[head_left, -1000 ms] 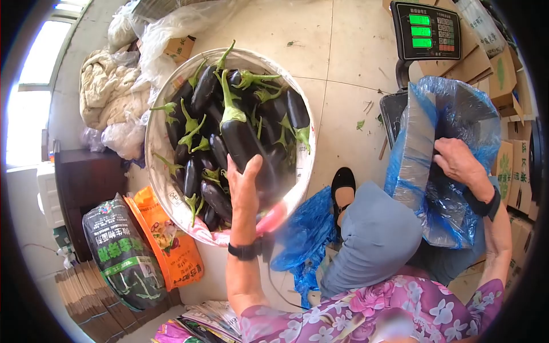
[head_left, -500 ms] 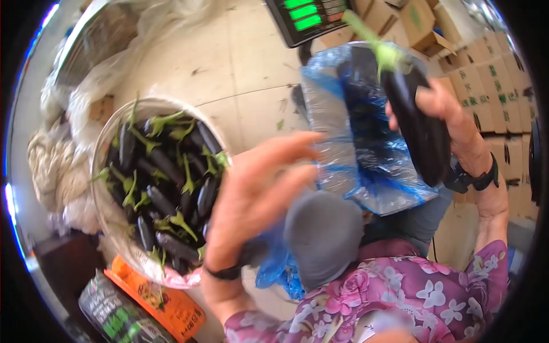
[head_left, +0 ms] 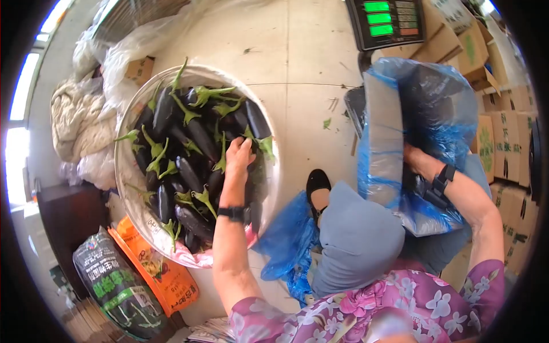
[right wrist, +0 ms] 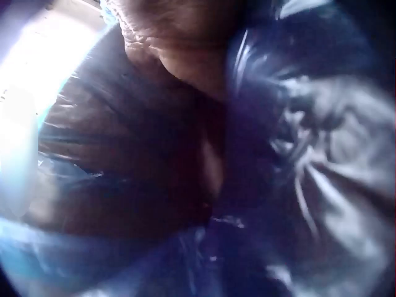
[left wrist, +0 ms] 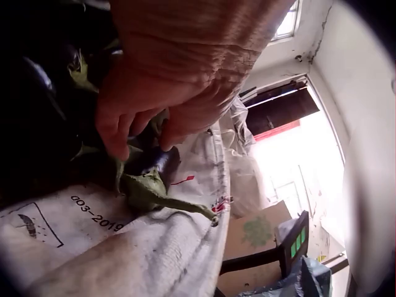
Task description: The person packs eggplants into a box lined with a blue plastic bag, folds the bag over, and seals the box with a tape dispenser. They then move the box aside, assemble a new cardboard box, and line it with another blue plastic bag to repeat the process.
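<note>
In the head view, a round white-lined bin (head_left: 127, 211) holds many dark eggplants (head_left: 200, 140) with green stems. My left hand (head_left: 239, 155) is inside its right part, fingers bent down around an eggplant's stem end. The left wrist view shows the left hand (left wrist: 167, 80) with fingertips and thumb at a green cap, just above another eggplant (left wrist: 164, 162) by the liner. My right hand (head_left: 416, 160) reaches into a box lined with blue clear plastic (head_left: 382, 137); its fingers are hidden. In the right wrist view, only part of that hand (right wrist: 185, 43) shows among dark plastic.
A scale display (head_left: 386, 23) with green digits stands beyond the lined box. Cardboard boxes (head_left: 506, 143) are stacked at the right. Blue plastic (head_left: 291, 240) lies on the floor between bin and knee. Orange (head_left: 157, 266) and dark green sacks (head_left: 117, 286) lie at lower left.
The large eggplant passed from my left hand to my right, which has since gone down into the lined box. My left hand has returned to the bin, and that eggplant is out of sight.
</note>
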`<state>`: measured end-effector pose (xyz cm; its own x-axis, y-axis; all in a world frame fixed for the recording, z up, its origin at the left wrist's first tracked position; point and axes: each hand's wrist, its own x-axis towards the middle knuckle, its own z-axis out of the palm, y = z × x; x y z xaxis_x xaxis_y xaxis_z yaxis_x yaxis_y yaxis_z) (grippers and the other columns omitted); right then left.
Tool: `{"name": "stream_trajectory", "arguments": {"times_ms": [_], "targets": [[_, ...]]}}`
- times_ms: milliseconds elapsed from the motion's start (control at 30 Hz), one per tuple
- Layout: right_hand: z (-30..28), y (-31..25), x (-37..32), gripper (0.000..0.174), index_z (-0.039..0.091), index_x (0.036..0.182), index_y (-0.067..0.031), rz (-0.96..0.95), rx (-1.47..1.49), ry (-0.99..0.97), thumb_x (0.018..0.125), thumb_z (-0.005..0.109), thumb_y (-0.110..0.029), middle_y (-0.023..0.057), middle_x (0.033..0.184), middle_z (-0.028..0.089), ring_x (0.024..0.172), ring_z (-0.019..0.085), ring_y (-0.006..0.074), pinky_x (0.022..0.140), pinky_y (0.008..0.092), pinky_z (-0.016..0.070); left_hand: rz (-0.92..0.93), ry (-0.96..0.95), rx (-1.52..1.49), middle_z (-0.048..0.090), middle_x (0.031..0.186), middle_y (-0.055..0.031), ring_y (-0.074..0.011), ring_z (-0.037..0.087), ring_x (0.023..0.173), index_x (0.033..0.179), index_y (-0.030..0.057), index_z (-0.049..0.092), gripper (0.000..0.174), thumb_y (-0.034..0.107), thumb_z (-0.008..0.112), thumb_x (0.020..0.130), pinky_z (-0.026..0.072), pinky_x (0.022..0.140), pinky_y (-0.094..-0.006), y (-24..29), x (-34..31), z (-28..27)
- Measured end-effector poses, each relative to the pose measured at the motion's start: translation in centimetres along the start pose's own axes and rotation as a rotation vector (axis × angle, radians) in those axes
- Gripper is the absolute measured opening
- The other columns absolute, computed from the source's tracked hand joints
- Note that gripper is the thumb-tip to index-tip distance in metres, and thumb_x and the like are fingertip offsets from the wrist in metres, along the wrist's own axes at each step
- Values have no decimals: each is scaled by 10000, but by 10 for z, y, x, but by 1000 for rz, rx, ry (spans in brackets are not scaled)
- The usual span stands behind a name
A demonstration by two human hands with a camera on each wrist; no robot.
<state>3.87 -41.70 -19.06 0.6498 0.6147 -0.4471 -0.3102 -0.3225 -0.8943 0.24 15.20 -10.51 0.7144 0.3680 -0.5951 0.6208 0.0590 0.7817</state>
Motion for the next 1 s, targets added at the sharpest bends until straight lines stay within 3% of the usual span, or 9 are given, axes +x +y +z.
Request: {"name": "stream_trajectory", "arguments": {"times_ms": [67,200,233,300,500,667,733,933,1000], "targets": [[-39,51,-84,683,343,1520,-97,17,-67,-35,941,568,-383,197,1516,421,1390,411,353,1123,408,358,34,247,28,616,1104,-97,-197,594,929,1344,10,509,501,297,621,949,520,761,-342,-18,44,13],[-22,26,-59,623,405,1467,-96,107,-317,-79,934,575,-371,204,1451,473,1332,460,365,1087,409,393,-196,219,-142,516,824,-26,-135,473,641,1295,60,482,417,285,600,965,420,566,-309,-42,92,27],[32,-40,34,609,421,1454,-96,131,-379,-85,933,577,-368,205,1435,487,1318,472,368,1078,410,402,-233,269,-187,494,784,-12,-128,455,612,1262,56,507,390,288,607,965,414,548,-302,-30,86,36],[-15,-5,-37,580,452,1428,-96,176,-503,-106,930,581,-363,209,1402,513,1289,497,374,1060,411,419,-272,328,-234,472,743,2,-121,437,584,1229,52,532,365,291,615,966,408,530,-295,-29,83,38],[11,-61,-22,500,546,1350,-94,303,-870,-131,920,592,-345,218,1305,592,1202,571,392,1005,413,471,-261,68,-736,576,728,4,-98,536,582,980,75,659,244,300,727,920,394,398,-189,-35,62,-6],[34,-116,0,453,608,1297,-93,384,-1080,-124,913,600,-334,225,1240,645,1144,620,404,969,415,506,-335,-111,-818,570,865,-5,-52,466,566,1130,64,582,199,192,633,987,359,401,-139,-19,-31,-46],[33,-143,-14,295,695,1051,-38,310,-1104,-34,891,614,-272,243,980,695,914,669,450,783,446,564,-240,-210,-832,581,903,-26,-47,460,587,1164,60,582,205,185,604,1002,342,411,-136,-28,-73,-63],[60,-310,-32,193,656,972,41,133,-599,157,878,576,-107,139,704,662,644,663,190,636,328,531,79,-177,-830,630,1022,-75,-52,425,542,1272,30,509,341,198,616,994,308,403,-146,32,-194,-42],[65,-333,-40,214,630,1062,28,-31,-393,196,914,575,-117,83,813,683,709,642,138,679,293,527,185,-197,-782,640,1067,-95,-57,421,520,1317,23,468,434,216,651,974,309,389,-160,51,-209,-19]]}}
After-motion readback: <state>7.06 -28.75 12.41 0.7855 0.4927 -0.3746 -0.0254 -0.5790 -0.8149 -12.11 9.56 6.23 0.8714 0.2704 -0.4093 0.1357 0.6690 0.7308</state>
